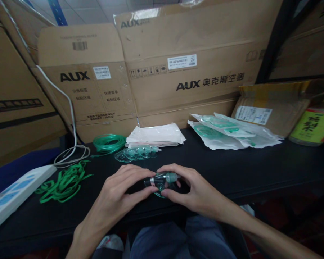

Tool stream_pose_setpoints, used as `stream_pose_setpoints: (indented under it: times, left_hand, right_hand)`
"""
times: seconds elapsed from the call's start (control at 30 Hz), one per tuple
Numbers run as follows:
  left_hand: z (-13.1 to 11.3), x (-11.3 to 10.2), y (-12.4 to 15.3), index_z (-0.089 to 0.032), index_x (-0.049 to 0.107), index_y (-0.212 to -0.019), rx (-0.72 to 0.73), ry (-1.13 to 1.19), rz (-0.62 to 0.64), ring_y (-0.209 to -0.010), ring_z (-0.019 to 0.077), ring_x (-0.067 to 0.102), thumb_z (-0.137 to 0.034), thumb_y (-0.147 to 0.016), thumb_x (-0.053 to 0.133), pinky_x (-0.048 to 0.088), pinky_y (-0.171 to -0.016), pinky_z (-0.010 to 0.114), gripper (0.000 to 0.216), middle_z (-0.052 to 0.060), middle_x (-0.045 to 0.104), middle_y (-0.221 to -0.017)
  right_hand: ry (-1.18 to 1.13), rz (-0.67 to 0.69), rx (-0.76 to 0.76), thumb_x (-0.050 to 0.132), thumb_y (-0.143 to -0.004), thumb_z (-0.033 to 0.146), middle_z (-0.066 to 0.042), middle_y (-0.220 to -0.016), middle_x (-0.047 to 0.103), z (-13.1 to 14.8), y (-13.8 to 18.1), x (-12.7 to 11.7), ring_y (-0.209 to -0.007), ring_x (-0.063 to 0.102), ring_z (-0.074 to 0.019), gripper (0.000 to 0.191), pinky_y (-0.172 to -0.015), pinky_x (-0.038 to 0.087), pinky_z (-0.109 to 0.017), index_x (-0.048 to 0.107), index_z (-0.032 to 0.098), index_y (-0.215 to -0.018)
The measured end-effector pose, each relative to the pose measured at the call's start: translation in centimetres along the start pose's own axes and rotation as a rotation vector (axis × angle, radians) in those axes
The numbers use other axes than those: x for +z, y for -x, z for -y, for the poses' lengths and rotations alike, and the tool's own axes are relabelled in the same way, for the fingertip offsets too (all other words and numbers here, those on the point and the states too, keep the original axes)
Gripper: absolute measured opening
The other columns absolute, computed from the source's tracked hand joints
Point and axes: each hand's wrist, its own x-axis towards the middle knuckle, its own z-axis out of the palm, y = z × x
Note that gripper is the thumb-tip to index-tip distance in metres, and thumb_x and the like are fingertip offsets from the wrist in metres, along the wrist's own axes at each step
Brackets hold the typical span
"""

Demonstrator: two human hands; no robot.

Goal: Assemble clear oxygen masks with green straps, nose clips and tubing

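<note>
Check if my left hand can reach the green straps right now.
Probably yes: the left hand is near the green straps, with only black tabletop showing between. But it holds the translucent green piece, so it may have to let go first.

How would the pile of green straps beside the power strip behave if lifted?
The green straps would probably droop, since they lie in loose bends. They look thin, so likely light. Strands cross one another, so pulling one may drag others along.
</note>
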Motion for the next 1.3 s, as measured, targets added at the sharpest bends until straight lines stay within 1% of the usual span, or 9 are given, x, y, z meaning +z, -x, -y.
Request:
stream_pose_setpoints:
  times: [0.2,0.33,0.4,0.53,0.63,0.83,0.93,1.17,1.3]
  left_hand:
    - [0.02,0.03,-0.14,-0.022,0.065,-0.119,-0.013,0.002,0.032,-0.104,0.0185,0.069,-0.022,-0.087,0.076,0.055,-0.094,0.031,0.034,0.003,0.076,-0.111]
    - [0.10,0.11,0.01,-0.022,0.065,-0.121,0.005,-0.005,0.018,-0.105,0.0186,0.069,-0.021,-0.087,0.076,0.055,-0.094,0.032,0.036,0.004,0.076,-0.113]
    - [0.06,0.08,0.11,-0.021,0.065,-0.121,0.023,-0.019,0.014,-0.103,0.0192,0.070,-0.020,-0.087,0.076,0.055,-0.094,0.033,0.036,0.005,0.076,-0.112]
    - [-0.07,-0.06,0.11,-0.022,0.064,-0.124,0.062,-0.040,0.027,-0.101,0.0210,0.071,-0.020,-0.088,0.074,0.056,-0.091,0.036,0.037,0.006,0.077,-0.113]
    - [-0.10,-0.07,-0.05,-0.023,0.064,-0.126,0.076,-0.051,0.027,-0.101,0.0215,0.072,-0.021,-0.089,0.073,0.056,-0.090,0.037,0.038,0.007,0.077,-0.115]
    - [-0.08,-0.02,-0.19,-0.022,0.066,-0.121,0.075,-0.059,0.024,-0.098,0.0205,0.073,-0.021,-0.090,0.072,0.056,-0.088,0.036,0.032,0.006,0.078,-0.110]
    - [-0.13,-0.05,-0.16,-0.020,0.065,-0.120,0.087,-0.079,0.030,-0.097,0.0198,0.072,-0.020,-0.089,0.073,0.055,-0.089,0.035,0.032,0.006,0.077,-0.110]
    - [-0.49,-0.13,-0.17,-0.019,0.065,-0.115,0.114,-0.125,0.031,-0.092,0.0185,0.070,-0.016,-0.085,0.075,0.054,-0.086,0.035,0.031,0.004,0.077,-0.104]
    - [-0.55,-0.17,-0.11,-0.020,0.066,-0.114,0.092,-0.106,0.017,-0.093,0.0195,0.071,-0.015,-0.084,0.074,0.055,-0.086,0.035,0.031,0.005,0.077,-0.104]
  right_hand:
    - [0.014,-0.028,0.021,0.074,-0.086,0.026,0.001,-0.110,0.073,0.02,0.01,0.00,-0.080,0.060,-0.0126,0.036,-0.066,0.044,-0.022,0.066,0.024,-0.121]
    - [0.039,-0.043,0.027,0.073,-0.088,0.028,0.001,-0.111,0.073,0.26,0.10,0.01,-0.076,0.058,-0.0119,0.034,-0.066,0.044,-0.023,0.066,0.024,-0.121]
    - [0.046,-0.044,0.028,0.072,-0.088,0.029,0.002,-0.107,0.073,0.34,0.14,0.04,-0.073,0.056,-0.0115,0.033,-0.065,0.043,-0.023,0.067,0.025,-0.121]
    - [0.075,-0.054,0.049,0.071,-0.089,0.034,0.002,-0.094,0.074,0.44,0.12,0.11,-0.066,0.053,-0.0117,0.030,-0.061,0.041,-0.024,0.070,0.024,-0.118]
    - [0.069,-0.058,0.062,0.071,-0.090,0.036,0.001,-0.095,0.075,0.49,0.08,0.13,-0.065,0.054,-0.0118,0.028,-0.061,0.042,-0.024,0.071,0.024,-0.115]
    - [0.059,-0.050,0.061,0.071,-0.090,0.036,0.001,-0.099,0.076,0.54,0.10,0.10,-0.069,0.059,-0.0118,0.026,-0.064,0.044,-0.023,0.072,0.024,-0.113]
    - [0.049,-0.055,0.054,0.072,-0.089,0.035,0.000,-0.100,0.076,0.60,0.04,0.11,-0.070,0.061,-0.0121,0.026,-0.064,0.045,-0.022,0.073,0.022,-0.112]
    - [0.017,-0.111,0.077,0.073,-0.087,0.039,0.000,-0.089,0.075,0.39,0.07,0.30,-0.066,0.061,-0.0119,0.030,-0.060,0.046,-0.022,0.074,0.020,-0.110]
    - [0.024,-0.105,0.067,0.072,-0.088,0.039,0.000,-0.090,0.076,0.42,0.13,0.33,-0.068,0.063,-0.0121,0.027,-0.061,0.047,-0.021,0.074,0.020,-0.108]
